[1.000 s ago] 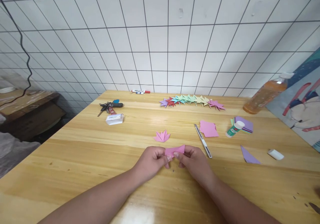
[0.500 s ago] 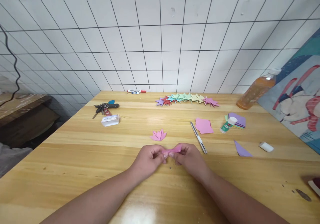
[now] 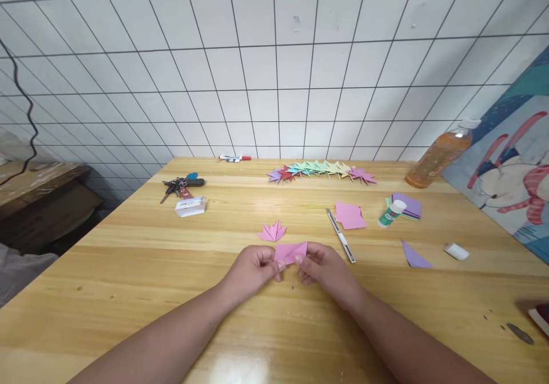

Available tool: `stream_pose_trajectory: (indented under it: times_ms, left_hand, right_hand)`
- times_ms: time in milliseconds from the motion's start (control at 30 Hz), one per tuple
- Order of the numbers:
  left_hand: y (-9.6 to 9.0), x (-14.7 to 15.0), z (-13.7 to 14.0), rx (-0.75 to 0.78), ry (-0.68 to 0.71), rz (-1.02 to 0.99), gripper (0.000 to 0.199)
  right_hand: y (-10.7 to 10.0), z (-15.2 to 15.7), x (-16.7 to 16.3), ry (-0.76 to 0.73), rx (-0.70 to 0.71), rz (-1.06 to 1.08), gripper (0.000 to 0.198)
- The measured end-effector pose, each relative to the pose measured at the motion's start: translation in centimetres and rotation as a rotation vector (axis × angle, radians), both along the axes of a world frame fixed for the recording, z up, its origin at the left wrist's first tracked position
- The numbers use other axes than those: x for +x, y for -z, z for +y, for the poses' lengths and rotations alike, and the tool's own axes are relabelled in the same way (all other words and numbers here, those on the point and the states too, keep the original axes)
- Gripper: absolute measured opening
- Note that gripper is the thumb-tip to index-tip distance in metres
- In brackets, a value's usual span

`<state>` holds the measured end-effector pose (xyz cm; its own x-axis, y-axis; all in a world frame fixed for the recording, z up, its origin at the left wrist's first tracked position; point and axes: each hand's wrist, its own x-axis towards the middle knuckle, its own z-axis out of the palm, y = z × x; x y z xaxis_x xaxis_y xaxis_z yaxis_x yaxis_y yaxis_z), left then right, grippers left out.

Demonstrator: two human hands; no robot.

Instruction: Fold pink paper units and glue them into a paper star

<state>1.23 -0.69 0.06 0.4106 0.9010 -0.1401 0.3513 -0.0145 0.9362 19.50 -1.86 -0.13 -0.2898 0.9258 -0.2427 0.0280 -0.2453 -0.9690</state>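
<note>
A small pink sheet of paper (image 3: 290,252) with crease lines is stretched between my two hands, just above the table. My left hand (image 3: 256,266) pinches its left edge between thumb and fingers. At the right edge, my right hand (image 3: 323,266) grips it the same way. Just beyond the sheet lies a folded pink paper leaf (image 3: 273,232) with several points. A utility knife (image 3: 341,236) rests to the right of my right hand, beside a stack of pink paper (image 3: 350,216).
Along the back lies a row of folded colored leaves (image 3: 319,169). To the right are a glue stick (image 3: 392,214), purple paper squares (image 3: 408,204), a purple triangle (image 3: 415,255), an eraser (image 3: 457,251) and a leaning bottle (image 3: 440,154). Keys (image 3: 182,185), a small box (image 3: 190,206) and markers (image 3: 234,158) lie left.
The pink paper has opened from a narrow, edge-on strip into a wider, flatter face. My hands have moved slightly apart, both still holding it.
</note>
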Motion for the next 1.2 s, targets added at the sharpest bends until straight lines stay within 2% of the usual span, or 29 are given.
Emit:
stream_pose_trajectory:
  times_ms: [133,233,400,567,733,1000,1200]
  left_hand:
    - [0.09,0.06,-0.1,0.04,0.03,0.051,0.032]
    - [-0.02,0.07,-0.03,0.068,0.01,0.047,0.031]
    - [-0.19,0.0,0.15,-0.01,-0.031,-0.043,0.025]
    - [0.1,-0.35,0.36,-0.107,-0.034,-0.119,0.031]
    - [-0.02,-0.52,0.4,-0.056,-0.061,-0.134,0.034]
    - [-0.12,-0.03,0.17,-0.004,-0.037,-0.117,0.028]
    - [0.27,-0.57,0.66,-0.142,-0.123,-0.229,0.03]
  right_hand:
    - [-0.06,0.07,-0.33,0.063,0.01,-0.095,0.023]
    - [0.06,0.19,-0.31,0.142,0.001,-0.076,0.025]
    - [-0.05,0.26,-0.21,0.168,-0.01,-0.062,0.03]
    - [0.14,0.28,-0.16,0.181,-0.025,-0.018,0.03]
    - [0.29,0.45,0.17,0.276,-0.062,0.042,0.031]
    - [0.47,0.39,-0.05,0.231,0.004,0.018,0.033]
    - [0.18,0.47,0.33,0.272,-0.046,0.092,0.035]
